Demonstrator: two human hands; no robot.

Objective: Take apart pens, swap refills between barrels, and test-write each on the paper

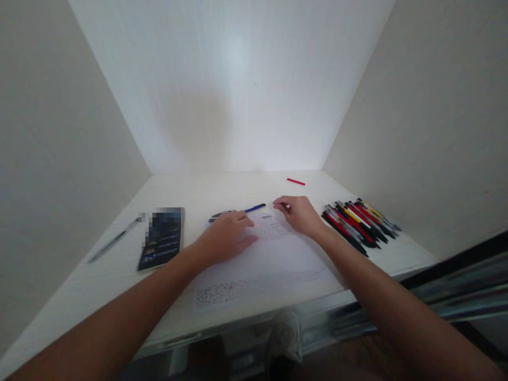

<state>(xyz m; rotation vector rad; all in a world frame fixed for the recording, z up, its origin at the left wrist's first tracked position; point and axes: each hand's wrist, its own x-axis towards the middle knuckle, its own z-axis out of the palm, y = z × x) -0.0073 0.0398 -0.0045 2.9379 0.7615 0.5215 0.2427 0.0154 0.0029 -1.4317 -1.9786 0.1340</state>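
Note:
My left hand [230,233] lies on a white sheet of paper [273,264], its fingers stretched out and apart, holding nothing. Handwriting covers the sheet's upper part, and small red and dark marks run along its near edge. Over the sheet's far right corner, my right hand [296,212] is closed in a pinch. A small dark thing shows between its fingers, too hidden to name. A blue pen [255,208] lies just beyond the sheet, between both hands. Behind my left fingers lies a dark grey object [216,216], partly covered.
Several pens [357,219], red, yellow, black and clear, lie side by side on the right. A red stick [296,181] is near the back wall. At left are a phone [162,241] and a clear pen [115,241]. Walls enclose the desk [190,188] on three sides.

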